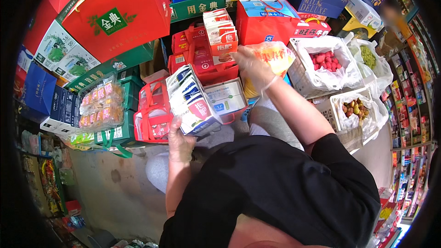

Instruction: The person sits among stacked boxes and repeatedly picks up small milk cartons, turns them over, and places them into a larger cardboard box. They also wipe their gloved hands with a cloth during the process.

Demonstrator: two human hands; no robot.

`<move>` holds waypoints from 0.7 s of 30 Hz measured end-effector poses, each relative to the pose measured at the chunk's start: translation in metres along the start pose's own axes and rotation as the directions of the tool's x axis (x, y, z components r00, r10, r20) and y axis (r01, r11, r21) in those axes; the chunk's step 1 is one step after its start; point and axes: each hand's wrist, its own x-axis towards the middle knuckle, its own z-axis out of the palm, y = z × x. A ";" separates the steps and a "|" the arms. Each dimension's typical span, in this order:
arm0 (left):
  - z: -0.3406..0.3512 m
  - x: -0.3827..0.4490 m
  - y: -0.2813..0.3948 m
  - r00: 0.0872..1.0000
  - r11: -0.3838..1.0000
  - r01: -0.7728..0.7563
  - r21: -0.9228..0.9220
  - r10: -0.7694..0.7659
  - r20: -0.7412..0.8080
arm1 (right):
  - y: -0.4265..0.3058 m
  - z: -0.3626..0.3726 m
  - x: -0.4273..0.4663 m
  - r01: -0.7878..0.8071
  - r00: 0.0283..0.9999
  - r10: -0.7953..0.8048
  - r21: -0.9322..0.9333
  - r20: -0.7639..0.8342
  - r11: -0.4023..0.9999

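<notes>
My left hand (180, 141), in a clear plastic glove, grips the lower left side of an open white-and-blue carton (193, 105) of upright snack packets. The carton is tilted above my lap. My right hand (255, 67), also gloved, is by the right side of a red-and-white carton (222, 41) of similar packets. Its fingers look blurred, and whether they grip that carton I cannot tell. Behind this hand is a yellow printed plastic bag (275, 57). Red gift boxes (198, 48) lie beneath the red-and-white carton. A white drink carton pack (225, 98) stands just below them.
To the right are lined crates with red fruit (325, 61) and brown fruit (356, 109), beside bagged green grapes (368, 57). Clear pastry packs (101, 101) and a red-handled bag (151, 113) sit left. Tall milk gift boxes (117, 13) line the back. Stocked shelves (408, 103) stand far right.
</notes>
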 end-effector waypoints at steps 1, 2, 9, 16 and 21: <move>0.001 0.006 -0.004 1.000 1.000 0.018 -0.018 -0.017 0.016 | 0.040 -0.030 0.049 0.148 0.987 -0.160 0.272 0.022 0.951; -0.004 0.011 -0.006 1.000 0.999 0.020 -0.030 -0.020 0.013 | 0.056 -0.050 0.070 0.412 0.911 -0.404 -0.228 0.083 0.882; -0.007 0.010 0.003 1.000 0.998 -0.025 -0.065 0.025 -0.002 | 0.006 -0.042 0.113 0.402 0.881 -0.403 -0.843 0.249 0.358; -0.006 0.001 0.013 0.996 0.996 -0.067 -0.054 0.064 -0.069 | -0.010 -0.022 0.131 0.199 0.979 -0.163 -0.417 0.120 0.887; 0.003 0.015 0.007 0.999 0.996 -0.032 -0.087 0.035 0.022 | 0.052 -0.071 0.209 0.259 0.965 -0.244 -0.226 0.092 0.939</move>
